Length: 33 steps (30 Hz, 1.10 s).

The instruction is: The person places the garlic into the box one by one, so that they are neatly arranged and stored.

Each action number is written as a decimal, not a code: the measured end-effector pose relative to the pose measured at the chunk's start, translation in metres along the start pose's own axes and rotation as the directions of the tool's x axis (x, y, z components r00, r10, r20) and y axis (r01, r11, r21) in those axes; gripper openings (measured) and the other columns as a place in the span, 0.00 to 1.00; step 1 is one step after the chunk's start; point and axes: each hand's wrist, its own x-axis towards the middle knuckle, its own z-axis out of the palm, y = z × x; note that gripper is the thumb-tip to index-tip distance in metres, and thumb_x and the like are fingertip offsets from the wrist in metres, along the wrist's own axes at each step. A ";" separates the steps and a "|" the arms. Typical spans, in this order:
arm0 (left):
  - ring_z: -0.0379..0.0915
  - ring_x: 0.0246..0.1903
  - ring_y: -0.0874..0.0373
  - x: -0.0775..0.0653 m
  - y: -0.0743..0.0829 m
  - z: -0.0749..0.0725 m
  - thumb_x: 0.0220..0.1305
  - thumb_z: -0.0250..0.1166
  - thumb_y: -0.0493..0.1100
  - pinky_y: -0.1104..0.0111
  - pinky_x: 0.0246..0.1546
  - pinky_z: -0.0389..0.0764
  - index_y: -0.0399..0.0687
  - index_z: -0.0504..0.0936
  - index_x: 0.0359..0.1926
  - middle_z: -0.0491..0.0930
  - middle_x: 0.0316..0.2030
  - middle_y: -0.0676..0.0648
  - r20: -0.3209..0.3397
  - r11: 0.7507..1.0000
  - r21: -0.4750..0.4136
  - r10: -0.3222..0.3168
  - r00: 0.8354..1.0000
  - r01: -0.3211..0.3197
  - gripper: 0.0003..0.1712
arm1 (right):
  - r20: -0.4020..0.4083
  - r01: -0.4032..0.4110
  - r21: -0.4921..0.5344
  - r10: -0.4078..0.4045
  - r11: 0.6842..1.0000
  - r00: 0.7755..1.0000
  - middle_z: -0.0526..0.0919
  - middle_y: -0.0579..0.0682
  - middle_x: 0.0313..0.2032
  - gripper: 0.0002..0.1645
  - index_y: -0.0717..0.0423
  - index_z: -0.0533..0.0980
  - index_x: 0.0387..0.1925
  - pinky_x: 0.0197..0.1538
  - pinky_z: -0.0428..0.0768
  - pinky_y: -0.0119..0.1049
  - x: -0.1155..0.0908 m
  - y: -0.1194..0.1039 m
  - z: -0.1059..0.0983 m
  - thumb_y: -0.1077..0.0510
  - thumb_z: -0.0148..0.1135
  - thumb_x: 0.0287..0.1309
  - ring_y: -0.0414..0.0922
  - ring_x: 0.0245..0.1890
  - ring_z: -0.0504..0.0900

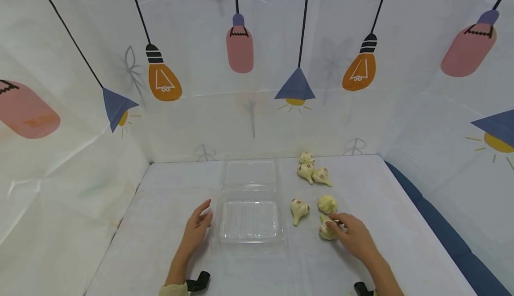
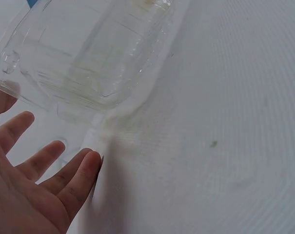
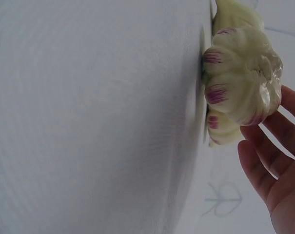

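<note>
My right hand [image 1: 353, 238] reaches over the nearest garlic bulb [image 1: 326, 233], thumb and forefinger right at it. In the right wrist view, straight fingertips lie at the far side of this purple-streaked bulb [image 3: 242, 78], and the thumb shows only at the frame's edge, apart from it. A second bulb [image 1: 327, 204] sits just beyond, and another [image 1: 299, 210] lies to its left, stem toward me. My left hand [image 1: 196, 229], fingers spread and loosely bent, hovers beside a clear plastic clamshell container [image 1: 250, 220]. It holds nothing.
The container's lid [image 1: 250, 173] is folded open toward the back, and nothing lies inside. Several more garlic bulbs [image 1: 306, 171] cluster at the table's back edge. A white curtain [image 1: 257, 122] printed with lamps encloses the white table [image 1: 160, 242]. A blue seat [image 1: 437, 229] stands at right.
</note>
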 end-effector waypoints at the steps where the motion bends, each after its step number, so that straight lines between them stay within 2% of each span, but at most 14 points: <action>1: 0.75 0.52 0.40 0.000 0.000 0.001 0.73 0.56 0.41 0.65 0.40 0.80 0.41 0.67 0.68 0.67 0.64 0.33 0.006 1.000 -0.002 -0.003 1.000 0.003 0.26 | -0.004 0.004 -0.003 -0.005 1.000 1.000 0.83 0.44 0.40 0.25 0.54 0.82 0.47 0.39 0.78 0.42 -0.001 0.000 0.001 0.39 0.61 0.62 0.41 0.38 0.78; 6: 0.74 0.53 0.41 -0.002 0.003 0.003 0.73 0.56 0.43 0.63 0.39 0.81 0.45 0.66 0.70 0.65 0.65 0.35 0.027 0.997 -0.039 -0.062 0.998 0.063 0.27 | -0.017 0.020 -0.022 -0.020 1.000 1.000 0.83 0.44 0.41 0.25 0.54 0.82 0.48 0.37 0.76 0.40 -0.003 -0.003 0.002 0.39 0.65 0.59 0.40 0.37 0.76; 11: 0.74 0.52 0.42 -0.002 0.004 0.006 0.73 0.56 0.42 0.62 0.38 0.81 0.47 0.65 0.70 0.66 0.65 0.36 0.024 0.994 -0.026 -0.103 0.994 0.104 0.27 | -0.018 0.024 -0.015 -0.024 1.000 1.000 0.83 0.46 0.43 0.27 0.54 0.82 0.48 0.39 0.76 0.42 -0.003 -0.003 0.005 0.40 0.68 0.56 0.42 0.40 0.78; 16: 0.77 0.48 0.43 -0.001 0.004 0.008 0.72 0.57 0.41 0.60 0.36 0.81 0.50 0.68 0.69 0.69 0.63 0.37 0.008 0.994 -0.021 -0.107 0.994 0.108 0.26 | -0.039 0.064 0.015 -0.063 0.998 0.997 0.84 0.44 0.43 0.22 0.52 0.83 0.46 0.36 0.77 0.36 -0.003 0.001 0.009 0.45 0.73 0.53 0.39 0.37 0.77; 21: 0.78 0.46 0.43 -0.004 0.003 0.009 0.71 0.58 0.39 0.61 0.34 0.81 0.48 0.70 0.68 0.71 0.61 0.36 0.013 0.991 -0.044 -0.123 0.992 0.123 0.25 | -0.051 0.108 0.062 -0.105 0.992 0.993 0.83 0.41 0.41 0.18 0.51 0.83 0.43 0.35 0.77 0.32 -0.003 0.001 0.012 0.52 0.76 0.49 0.36 0.35 0.77; 28: 0.79 0.42 0.46 -0.002 0.004 0.009 0.71 0.58 0.40 0.65 0.29 0.79 0.48 0.70 0.67 0.75 0.56 0.37 0.004 0.993 -0.047 -0.105 0.994 0.105 0.25 | -0.038 0.089 0.144 -0.085 0.985 0.996 0.83 0.42 0.41 0.18 0.52 0.82 0.43 0.38 0.80 0.33 0.001 -0.006 0.017 0.55 0.76 0.49 0.40 0.40 0.80; 31: 0.79 0.42 0.46 0.000 0.005 0.009 0.71 0.58 0.40 0.65 0.29 0.78 0.49 0.71 0.67 0.75 0.56 0.38 0.004 0.993 -0.037 -0.113 0.994 0.113 0.25 | -0.051 0.079 0.126 -0.073 0.989 0.996 0.83 0.44 0.42 0.21 0.54 0.82 0.45 0.39 0.80 0.37 0.001 -0.012 0.018 0.50 0.75 0.50 0.44 0.42 0.81; 33: 0.79 0.42 0.46 0.000 0.005 0.009 0.71 0.58 0.40 0.65 0.29 0.78 0.48 0.71 0.67 0.75 0.55 0.37 0.006 0.993 -0.038 -0.116 0.993 0.116 0.25 | -0.050 0.038 0.077 -0.034 0.996 0.998 0.83 0.46 0.43 0.26 0.55 0.81 0.47 0.40 0.80 0.41 0.001 -0.016 0.018 0.43 0.73 0.52 0.46 0.42 0.81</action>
